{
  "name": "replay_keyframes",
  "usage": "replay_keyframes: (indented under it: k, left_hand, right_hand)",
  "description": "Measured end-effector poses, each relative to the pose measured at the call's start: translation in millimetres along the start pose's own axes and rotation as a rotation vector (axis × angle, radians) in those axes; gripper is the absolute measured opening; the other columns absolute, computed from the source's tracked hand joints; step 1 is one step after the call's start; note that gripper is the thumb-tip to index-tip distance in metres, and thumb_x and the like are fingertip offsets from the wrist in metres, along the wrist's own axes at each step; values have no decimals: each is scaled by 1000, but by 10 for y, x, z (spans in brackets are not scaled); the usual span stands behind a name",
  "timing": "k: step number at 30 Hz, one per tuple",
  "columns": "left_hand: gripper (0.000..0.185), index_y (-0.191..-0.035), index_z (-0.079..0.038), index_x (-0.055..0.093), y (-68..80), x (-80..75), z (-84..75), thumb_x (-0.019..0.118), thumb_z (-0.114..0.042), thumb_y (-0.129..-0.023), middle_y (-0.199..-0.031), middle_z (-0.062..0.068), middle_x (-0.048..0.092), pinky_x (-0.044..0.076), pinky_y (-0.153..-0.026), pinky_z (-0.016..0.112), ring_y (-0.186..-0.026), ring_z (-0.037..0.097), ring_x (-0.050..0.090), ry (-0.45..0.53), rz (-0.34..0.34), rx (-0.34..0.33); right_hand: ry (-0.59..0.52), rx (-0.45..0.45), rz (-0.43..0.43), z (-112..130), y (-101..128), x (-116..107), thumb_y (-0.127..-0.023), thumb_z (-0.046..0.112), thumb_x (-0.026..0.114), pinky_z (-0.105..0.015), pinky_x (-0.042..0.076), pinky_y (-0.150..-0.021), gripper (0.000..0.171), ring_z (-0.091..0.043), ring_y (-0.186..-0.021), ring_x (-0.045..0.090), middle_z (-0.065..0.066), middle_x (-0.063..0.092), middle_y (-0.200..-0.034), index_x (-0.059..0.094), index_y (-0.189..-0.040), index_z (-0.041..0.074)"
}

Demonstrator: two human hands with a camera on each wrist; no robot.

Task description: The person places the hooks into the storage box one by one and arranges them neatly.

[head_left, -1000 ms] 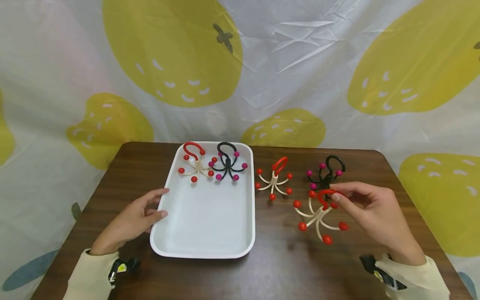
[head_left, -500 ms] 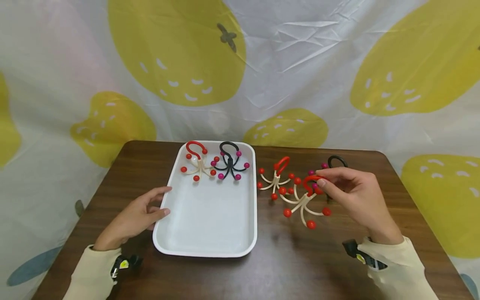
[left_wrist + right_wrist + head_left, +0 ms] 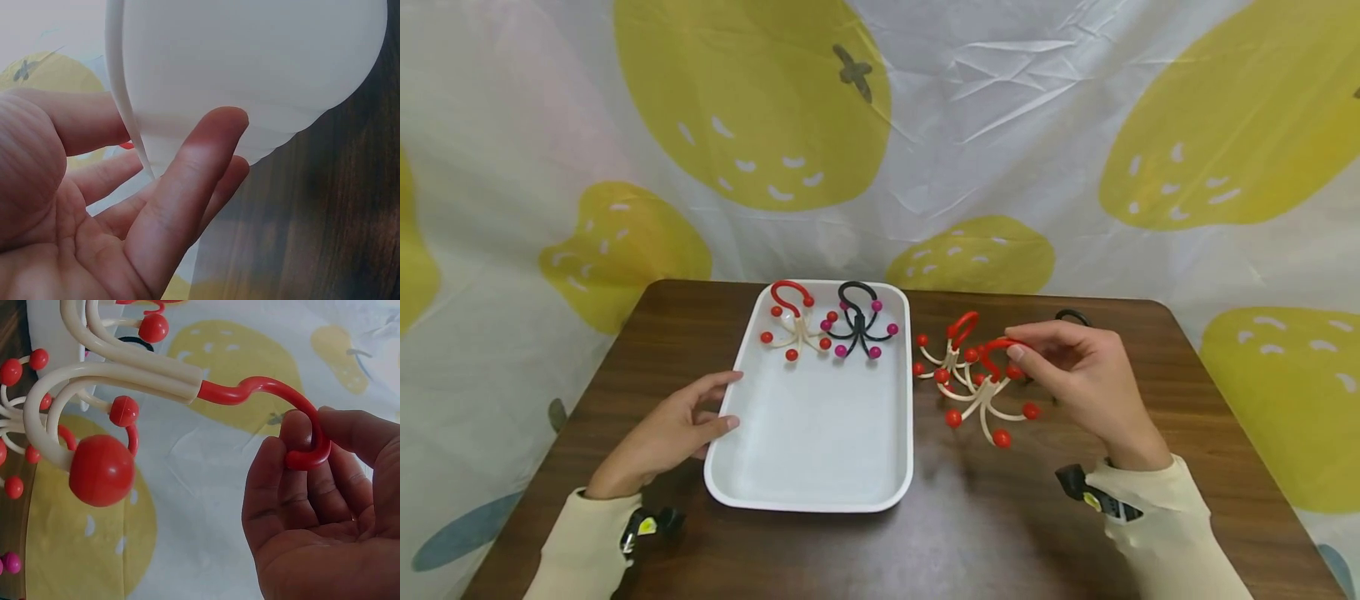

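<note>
My right hand (image 3: 1078,367) pinches the red hook of an octopus-shaped hanger (image 3: 985,396), whose cream arms end in red balls. In the right wrist view the thumb and fingertips grip the end of that red hook (image 3: 275,384). On the table, partly overlapped by the held hanger in the head view, stands another cream hanger (image 3: 951,357). A black hanger (image 3: 1072,315) is mostly hidden behind my right hand. My left hand (image 3: 666,437) holds the left rim of the white tray (image 3: 808,450); in the left wrist view its fingers (image 3: 187,181) lie against the outer wall.
Towards the tray's far end are a cream hanger (image 3: 800,329) with a red hook and a black hanger (image 3: 859,321) with magenta balls. All stands on a brown wooden table (image 3: 970,542). A cloth with yellow fruit prints (image 3: 970,125) hangs behind the table's far edge.
My right hand has carried the held hanger leftward and a little away from me, towards the other cream hanger and the tray. The left hand has stayed at the tray rim.
</note>
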State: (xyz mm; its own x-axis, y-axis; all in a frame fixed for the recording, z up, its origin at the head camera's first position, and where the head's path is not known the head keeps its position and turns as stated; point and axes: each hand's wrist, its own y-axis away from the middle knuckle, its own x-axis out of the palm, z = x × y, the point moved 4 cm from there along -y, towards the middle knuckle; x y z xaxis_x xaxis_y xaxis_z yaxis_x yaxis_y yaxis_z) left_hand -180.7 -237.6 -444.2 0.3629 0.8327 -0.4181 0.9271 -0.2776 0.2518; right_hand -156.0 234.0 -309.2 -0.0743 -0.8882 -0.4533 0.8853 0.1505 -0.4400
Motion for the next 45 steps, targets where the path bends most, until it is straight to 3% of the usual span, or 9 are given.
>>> replay_keyframes:
  k: [9,16,24,32,45]
  left_hand:
    - [73,-164,-15,37,1,-11,-20,73,-14,-101,-151,28,49,66,-72,43,-115,33,72,-3,-3,-7]
    - [73,-164,-16,37,-8,-20,-31,73,-15,-101,-152,28,47,67,-73,43,-115,33,72,5,5,-7]
    - [72,-164,-15,38,-16,-28,-38,73,-14,-101,-152,29,47,67,-72,43,-105,28,73,17,4,6]
    - [72,-163,-14,38,-21,27,19,73,-12,-101,-150,29,49,67,-71,45,-102,25,73,72,22,8]
    - [72,-164,-13,37,-20,0,9,72,-11,-101,-149,30,50,67,-72,45,-106,28,72,77,20,9]
  right_hand:
    - [-61,-22,14,87,-168,143,-94,1,79,-21,59,-62,16,-9,-70,74,-1,82,-94,81,-109,5]
    - [-118,-9,50,157,-273,301,-94,4,79,-24,63,-69,17,-13,-76,77,4,82,-101,81,-112,4]
    - [-125,0,97,214,-390,498,-96,10,79,-24,60,-67,16,-15,-73,74,3,81,-96,82,-112,10]
    - [-164,46,159,209,-447,713,-96,12,80,-25,59,-66,19,-16,-74,73,-6,81,-97,81,-114,8]
    - [-241,23,221,193,-720,1121,-97,12,79,-29,63,-71,18,-23,-81,74,-12,80,-106,81,-114,6]
